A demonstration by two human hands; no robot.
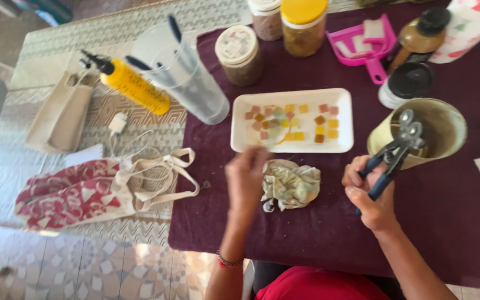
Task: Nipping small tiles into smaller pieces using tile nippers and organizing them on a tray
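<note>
Where the dark purple cloth (318, 222) covers the table, the items lie as follows.

Right hand (370, 191): closed around the dark handles of a can opener (395, 150), whose metal head sits on the rim of an open tin can (434, 130). The can lies tilted, mouth toward the camera, just right of the tray. Judged stiff and light if emptied, with a likely sharp cut edge; best held round the smooth wall, away from the rim. The opener is rigid and best gripped by its coated handles.

Left hand (245, 178): blurred, fingers gathered near the front edge of the white tray (240, 139); whether it pinches anything cannot be told.

White tray: rectangular, holding small orange, yellow and reddish cubes (323, 125), probably soft and sticky.

Crumpled rag (291, 186): between the hands, limp, lying on a small disc.

Behind: lidded jars (241, 54), a pink dustpan (365, 44), a brown bottle (420, 34), a clear plastic jug (187, 72).

Off the cloth, left: yellow bottle (134, 86), red patterned bag (73, 194).
</note>
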